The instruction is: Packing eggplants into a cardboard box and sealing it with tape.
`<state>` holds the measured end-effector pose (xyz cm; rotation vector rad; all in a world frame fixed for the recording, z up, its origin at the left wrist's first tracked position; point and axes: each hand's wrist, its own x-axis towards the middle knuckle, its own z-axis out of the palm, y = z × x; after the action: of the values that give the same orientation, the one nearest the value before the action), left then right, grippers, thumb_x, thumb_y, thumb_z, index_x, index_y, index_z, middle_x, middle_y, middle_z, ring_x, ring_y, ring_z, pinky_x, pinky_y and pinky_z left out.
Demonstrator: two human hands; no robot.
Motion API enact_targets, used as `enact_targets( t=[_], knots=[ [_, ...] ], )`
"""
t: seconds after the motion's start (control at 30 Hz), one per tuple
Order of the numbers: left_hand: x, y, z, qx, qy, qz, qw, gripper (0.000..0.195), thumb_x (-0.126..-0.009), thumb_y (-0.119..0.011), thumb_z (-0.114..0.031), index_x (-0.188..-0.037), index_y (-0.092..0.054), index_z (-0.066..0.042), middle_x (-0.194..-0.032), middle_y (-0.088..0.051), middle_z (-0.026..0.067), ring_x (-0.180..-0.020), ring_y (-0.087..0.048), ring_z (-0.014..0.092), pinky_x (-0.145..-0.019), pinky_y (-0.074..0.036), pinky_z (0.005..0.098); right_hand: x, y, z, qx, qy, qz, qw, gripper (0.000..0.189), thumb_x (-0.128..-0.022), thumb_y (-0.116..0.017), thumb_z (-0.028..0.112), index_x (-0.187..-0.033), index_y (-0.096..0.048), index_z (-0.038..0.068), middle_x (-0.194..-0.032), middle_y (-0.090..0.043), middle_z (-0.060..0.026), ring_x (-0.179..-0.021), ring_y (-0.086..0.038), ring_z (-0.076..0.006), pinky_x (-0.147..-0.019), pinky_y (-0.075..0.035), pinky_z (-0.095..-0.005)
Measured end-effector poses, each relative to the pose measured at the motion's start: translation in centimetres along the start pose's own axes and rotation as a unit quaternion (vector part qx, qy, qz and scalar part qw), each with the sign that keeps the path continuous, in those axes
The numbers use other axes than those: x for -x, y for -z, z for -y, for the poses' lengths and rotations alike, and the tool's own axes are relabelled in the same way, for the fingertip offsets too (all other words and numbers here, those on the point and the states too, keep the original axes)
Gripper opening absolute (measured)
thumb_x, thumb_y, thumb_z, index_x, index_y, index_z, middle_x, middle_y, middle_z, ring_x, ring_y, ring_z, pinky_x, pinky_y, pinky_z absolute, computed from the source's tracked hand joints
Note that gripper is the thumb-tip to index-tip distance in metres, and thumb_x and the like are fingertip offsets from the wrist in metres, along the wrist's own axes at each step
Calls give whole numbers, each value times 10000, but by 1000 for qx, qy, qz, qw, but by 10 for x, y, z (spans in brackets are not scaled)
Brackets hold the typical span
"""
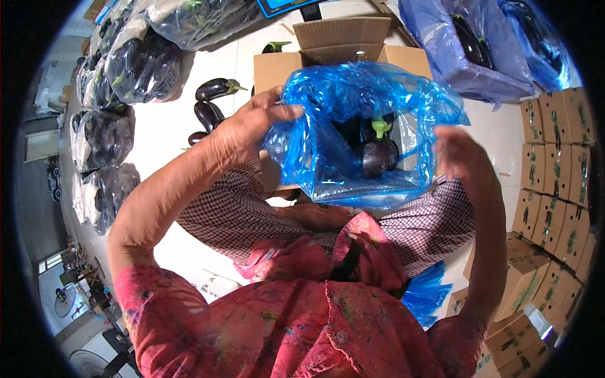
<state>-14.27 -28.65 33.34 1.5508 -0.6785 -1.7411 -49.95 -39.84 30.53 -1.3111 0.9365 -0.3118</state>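
A cardboard box [342, 35] with raised flaps stands before me, lined with a blue plastic bag [364, 80] whose mouth spreads over the rim. Inside lie dark eggplants; one eggplant [379, 156] shows its green stem. My left hand [264, 120] pinches the bag's edge at the left, between thumb and fingers. At the bag's right edge is my right hand [451, 149], blurred; whether its fingers grip the plastic I cannot tell. Loose eggplants [215, 90] lie on the floor left of the box.
Clear bags of eggplants [144, 66] line the left side. Blue-lined boxes [496, 82] with eggplants stand at upper right, beside stacked cardboard boxes [555, 175]. A blue-edged device [283, 7] is beyond the box. Blue plastic bags [427, 293] lie by my right thigh.
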Motion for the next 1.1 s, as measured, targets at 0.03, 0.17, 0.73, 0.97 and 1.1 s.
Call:
enact_targets(
  t=[0.03, 0.17, 0.73, 0.97, 1.1],
  knots=[
    [8, -9, 0, -18, -18, 12, 1000, 701, -890, -658, -253, -1432, -310, 23, -1249, -561, 221, -1161, -573, 308, -982, -508, 454, 10, 1, -1, 167, -31, -4, 985, 334, -872, -624, 274, -1051, -627, -8, -977, -654, -115, -808, -608, -158, -711, -497, -276],
    [13, -34, -2, -204, 178, 82, 959, 639, -831, -756, -208, -1350, -457, 16, -1253, -588, 164, -1123, -584, 255, -958, -512, 384, 17, -10, -3, 297, 72, 144, 941, 288, -835, -689, 183, -1036, -636, -16, -880, -657, -111, -754, -630, -171, -710, -514, -286],
    [-53, -33, 6, 70, -18, -22, 997, 235, -927, -503, -11, -1138, -604, -36, -961, -694, 64, -797, -694, 148, -724, -605, 297, -5, -37, -14, 141, 37, 104, 984, 388, -787, -786, 216, -1059, -610, 2, -838, -663, -96, -700, -620, -167, -663, -512, -301],
    [-70, -39, 14, 50, -66, 18, 996, 246, -917, -523, -29, -1154, -589, -23, -959, -689, 79, -789, -684, 176, -719, -605, 330, -88, -118, -9, 315, 292, 95, 898, 124, -761, -576, 126, -764, -548, 6, -651, -567, -206, -613, -563, -433, -576, -460, -485],
    [-60, -16, 7, 135, -28, -92, 986, 232, -943, -499, -39, -1156, -587, -15, -1014, -689, 110, -833, -697, 198, -763, -606, 350, -117, -103, -15, 198, 85, -3, 977, 74, -851, -554, 82, -915, -579, 54, -679, -565, -41, -584, -569, -190, -538, -492, -318]
  ],
)
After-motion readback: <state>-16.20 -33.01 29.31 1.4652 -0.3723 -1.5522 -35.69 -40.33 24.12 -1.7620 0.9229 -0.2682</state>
